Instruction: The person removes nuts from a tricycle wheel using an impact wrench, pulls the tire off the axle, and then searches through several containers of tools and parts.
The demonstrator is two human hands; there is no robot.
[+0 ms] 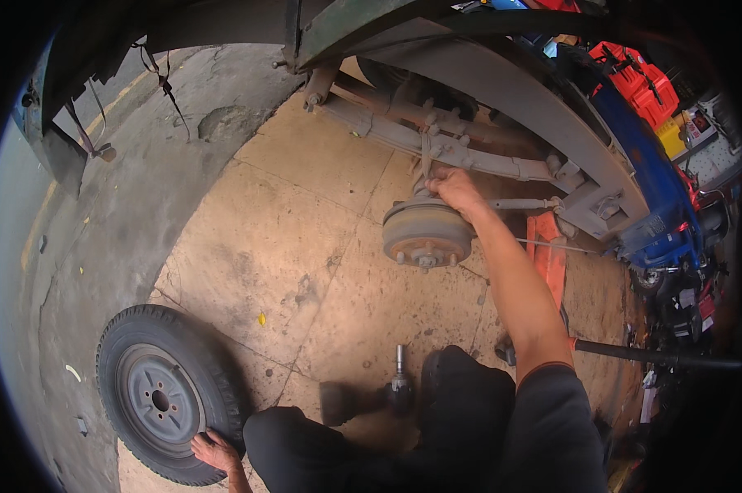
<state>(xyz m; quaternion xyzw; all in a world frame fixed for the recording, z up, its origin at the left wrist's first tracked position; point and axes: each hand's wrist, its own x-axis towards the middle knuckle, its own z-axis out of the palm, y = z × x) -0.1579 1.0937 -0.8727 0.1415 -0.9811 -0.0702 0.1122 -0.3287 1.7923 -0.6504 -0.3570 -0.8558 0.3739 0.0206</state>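
Note:
At the lower left lies a black-tyred wheel with a grey steel rim. My left hand is curled over its near side, where tyre meets rim. Ahead, a rusty brake drum with studs and a central hub sits on the axle, no wheel on it. My right arm stretches forward and my right hand is closed in a pinch just above and behind the drum, beside the upright link under the leaf spring. What its fingers grip is hidden.
A cordless impact wrench with a socket lies between my knees. An orange jack with a long black handle stands right of the drum. The leaf spring and vehicle frame hang overhead. A red toolbox sits far right.

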